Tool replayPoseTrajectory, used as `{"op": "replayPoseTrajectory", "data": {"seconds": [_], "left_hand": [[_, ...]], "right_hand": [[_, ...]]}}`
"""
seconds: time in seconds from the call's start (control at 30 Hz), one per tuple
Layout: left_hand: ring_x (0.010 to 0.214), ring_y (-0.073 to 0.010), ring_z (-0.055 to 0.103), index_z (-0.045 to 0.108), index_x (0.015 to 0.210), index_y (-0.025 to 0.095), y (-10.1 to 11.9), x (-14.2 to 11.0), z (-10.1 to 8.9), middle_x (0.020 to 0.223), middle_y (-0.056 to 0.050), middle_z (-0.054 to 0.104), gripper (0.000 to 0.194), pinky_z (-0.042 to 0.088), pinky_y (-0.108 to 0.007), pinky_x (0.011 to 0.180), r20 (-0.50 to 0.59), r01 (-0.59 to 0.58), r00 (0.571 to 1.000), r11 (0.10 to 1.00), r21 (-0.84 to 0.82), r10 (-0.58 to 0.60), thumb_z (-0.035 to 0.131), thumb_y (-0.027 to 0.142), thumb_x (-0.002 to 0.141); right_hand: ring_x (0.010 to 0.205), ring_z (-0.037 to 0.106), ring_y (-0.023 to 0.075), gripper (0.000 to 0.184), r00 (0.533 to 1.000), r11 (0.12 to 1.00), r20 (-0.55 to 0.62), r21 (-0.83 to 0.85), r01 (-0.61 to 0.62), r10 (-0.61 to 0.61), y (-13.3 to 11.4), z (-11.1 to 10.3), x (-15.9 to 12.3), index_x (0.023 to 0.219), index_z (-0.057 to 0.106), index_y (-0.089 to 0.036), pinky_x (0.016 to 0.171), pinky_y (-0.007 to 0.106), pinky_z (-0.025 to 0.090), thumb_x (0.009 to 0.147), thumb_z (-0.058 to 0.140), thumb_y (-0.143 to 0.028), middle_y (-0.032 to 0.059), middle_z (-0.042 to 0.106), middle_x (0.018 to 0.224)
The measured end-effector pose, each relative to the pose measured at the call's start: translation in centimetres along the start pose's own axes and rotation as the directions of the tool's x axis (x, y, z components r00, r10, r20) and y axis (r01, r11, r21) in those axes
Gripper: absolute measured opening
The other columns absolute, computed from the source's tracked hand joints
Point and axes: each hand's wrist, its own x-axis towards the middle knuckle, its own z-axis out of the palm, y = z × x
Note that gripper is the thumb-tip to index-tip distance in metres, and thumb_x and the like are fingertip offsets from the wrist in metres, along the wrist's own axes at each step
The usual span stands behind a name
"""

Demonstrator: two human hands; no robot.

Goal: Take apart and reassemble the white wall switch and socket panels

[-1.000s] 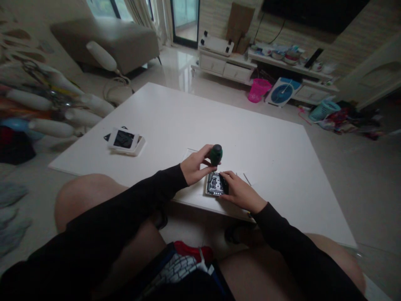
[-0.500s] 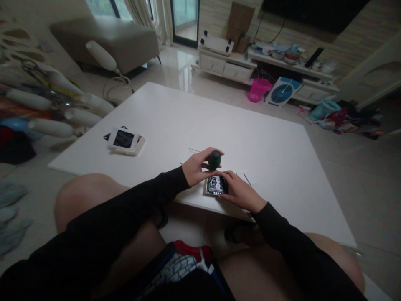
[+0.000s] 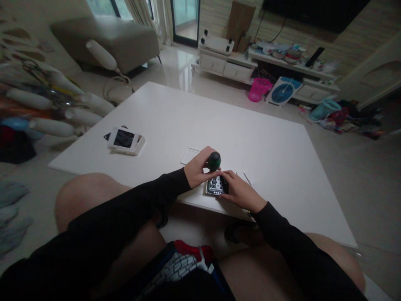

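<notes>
My left hand (image 3: 199,169) is closed around the dark green handle of a screwdriver (image 3: 214,161), which stands upright; its shaft and tip are hidden. Just below it, an opened electronic device (image 3: 215,186) with a silver-and-black inside lies near the front edge of the white table. My right hand (image 3: 239,188) grips this device from the right, thumb at the near side and fingers at the far side. Behind my left hand lies a clear rectangular cover (image 3: 189,156), partly hidden by it. A thin stick-like piece (image 3: 247,179) lies beyond my right hand.
On the left of the white table (image 3: 188,113) sits a small stack of white boxes (image 3: 127,142) with a dark picture on top. Lamp arms with white shades (image 3: 53,127) reach near the table's left edge. A pink basket (image 3: 260,89) and a blue fan (image 3: 282,91) stand beyond.
My left hand has shifted very slightly, and its grip on the screwdriver handle has turned a little. My right hand and the device have stayed in place.
</notes>
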Motion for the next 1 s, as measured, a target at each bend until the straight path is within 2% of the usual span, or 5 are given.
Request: {"op": "replayPoseTrajectory", "data": {"seconds": [0.13, 0.37, 0.57, 0.8, 1.0], "left_hand": [[0.091, -0.0188, 0.069, 0.050, 0.114, 0.020, -0.36, 0.04, -0.14, 0.102, -0.005, 0.064, 0.047, 0.058, -0.035, 0.081, 0.001, 0.067, 0.998, 0.992, -0.103, -0.068, 0.083, 0.032, 0.082], [0.088, -0.0175, 0.062, 0.041, 0.131, 0.021, -0.62, -0.41, -0.01, 0.094, -0.003, 0.062, 0.039, 0.052, -0.036, 0.085, 0.079, -0.023, 0.996, 0.996, -0.088, 0.030, 0.060, 0.024, 0.096], [0.080, -0.0151, 0.059, 0.048, 0.123, 0.021, -0.60, -0.38, 0.18, 0.091, -0.001, 0.059, 0.041, 0.051, -0.030, 0.074, 0.013, -0.013, 1.000, 1.000, 0.020, 0.013, 0.072, 0.031, 0.092], [0.088, -0.0186, 0.070, 0.042, 0.120, 0.024, -0.74, -0.42, 0.18, 0.100, -0.004, 0.065, 0.054, 0.060, -0.032, 0.076, 0.025, 0.084, 0.996, 0.986, -0.143, -0.081, 0.081, 0.029, 0.084], [0.090, -0.0186, 0.072, 0.044, 0.131, 0.017, -0.86, -0.28, 0.06, 0.094, -0.006, 0.070, 0.040, 0.058, -0.039, 0.090, -0.023, 0.005, 1.000, 0.999, -0.051, -0.006, 0.064, 0.026, 0.097]], "right_hand": [[0.130, 0.057, 0.0324, 0.081, 1.000, 1.000, -0.006, 0.008, 0.001, -0.001, -0.03, 0.00, -0.05, 0.153, 0.042, -0.028, 0.108, 0.052, 0.052, 0.082, 0.081, -0.025, 0.0135, 0.053, 0.143], [0.130, 0.058, 0.0325, 0.080, 1.000, 1.000, -0.006, 0.004, -0.006, 0.006, -0.17, -0.08, -0.05, 0.152, 0.042, -0.026, 0.109, 0.052, 0.051, 0.082, 0.082, -0.026, 0.0141, 0.053, 0.143], [0.128, 0.057, 0.0324, 0.080, 1.000, 1.000, 0.006, -0.009, -0.013, 0.013, -0.21, -0.17, 0.00, 0.151, 0.043, -0.025, 0.108, 0.052, 0.051, 0.081, 0.082, -0.025, 0.0140, 0.053, 0.143], [0.130, 0.057, 0.0319, 0.080, 1.000, 1.000, 0.013, -0.012, -0.006, 0.006, -0.46, -0.27, -0.01, 0.151, 0.043, -0.024, 0.109, 0.050, 0.051, 0.081, 0.082, -0.021, 0.0142, 0.053, 0.144], [0.131, 0.057, 0.0338, 0.080, 1.000, 1.000, 0.000, -0.016, -0.010, 0.010, -0.08, 0.16, -0.03, 0.151, 0.042, -0.023, 0.110, 0.053, 0.051, 0.081, 0.082, -0.024, 0.0154, 0.051, 0.146]]}}
